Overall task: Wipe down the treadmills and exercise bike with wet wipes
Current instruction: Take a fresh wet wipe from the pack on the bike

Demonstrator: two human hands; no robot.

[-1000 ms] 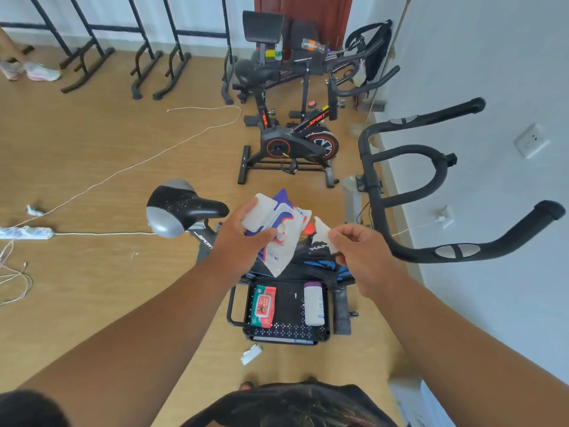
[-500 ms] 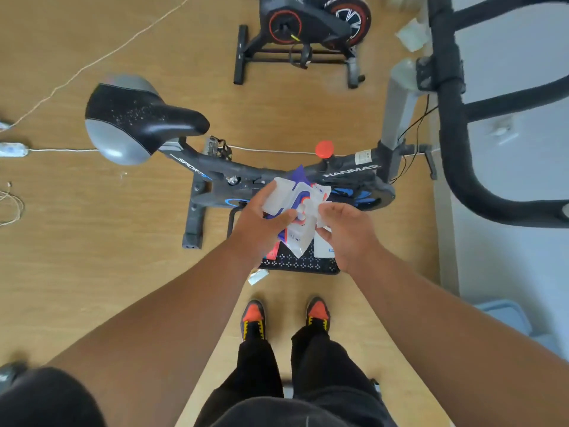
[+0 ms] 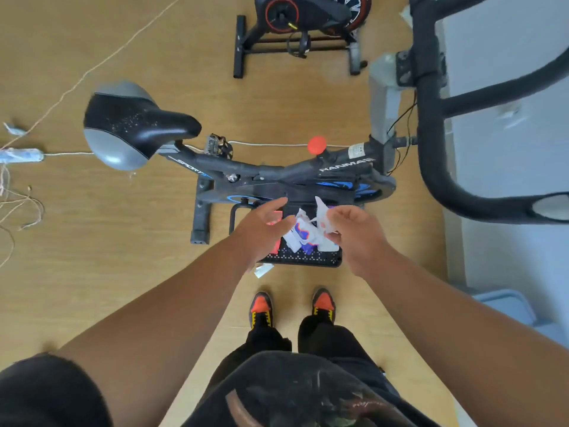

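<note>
I stand over a black exercise bike (image 3: 277, 174) with a black and grey saddle (image 3: 135, 124) and a black handlebar (image 3: 431, 149) on the right. My right hand (image 3: 357, 238) pinches a white wet wipe (image 3: 321, 214). My left hand (image 3: 264, 229) has its fingers spread and holds nothing. The white, blue and red wipe pack (image 3: 303, 234) is just right of that hand, over the black basket (image 3: 301, 260) on the floor, free of both hands.
A second bike (image 3: 308, 16) stands farther off. A power strip (image 3: 21, 155) and cables lie on the wooden floor at left. A red pack (image 3: 275, 217) sits in the basket, a paper scrap (image 3: 263, 269) beside it. A pale bin (image 3: 508, 306) stands by the right wall.
My left hand has let go of the wipe pack, which has dropped toward the basket. My right hand has pulled the wipe free. My view has tilted further down.
</note>
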